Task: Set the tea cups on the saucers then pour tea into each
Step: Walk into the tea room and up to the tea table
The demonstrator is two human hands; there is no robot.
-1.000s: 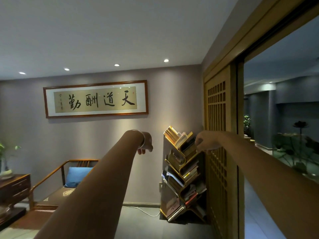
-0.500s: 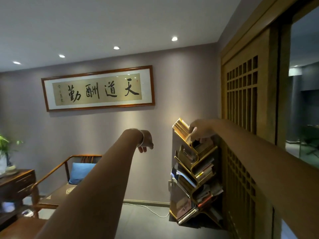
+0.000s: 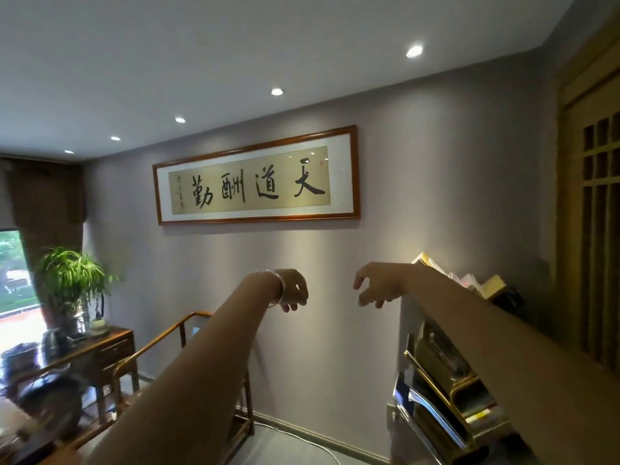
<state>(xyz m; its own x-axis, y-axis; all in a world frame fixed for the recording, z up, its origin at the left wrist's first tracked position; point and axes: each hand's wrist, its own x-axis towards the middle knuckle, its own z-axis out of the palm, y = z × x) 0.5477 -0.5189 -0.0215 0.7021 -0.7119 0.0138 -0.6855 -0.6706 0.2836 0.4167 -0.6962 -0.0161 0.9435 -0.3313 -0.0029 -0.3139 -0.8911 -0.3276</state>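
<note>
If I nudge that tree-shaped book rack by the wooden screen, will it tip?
The book rack is probably heavy: its slanted shelves are packed with books. It looks tall and narrow, so a push near the top might rock it. Its base is out of view.

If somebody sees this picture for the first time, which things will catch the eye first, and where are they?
The framed calligraphy on the grey wall stands out first, in the upper middle. Below it both arms stretch forward, left hand and right hand hanging with loosely curled fingers and holding nothing. A gold book rack stands lower right, a green plant at the left.
</note>
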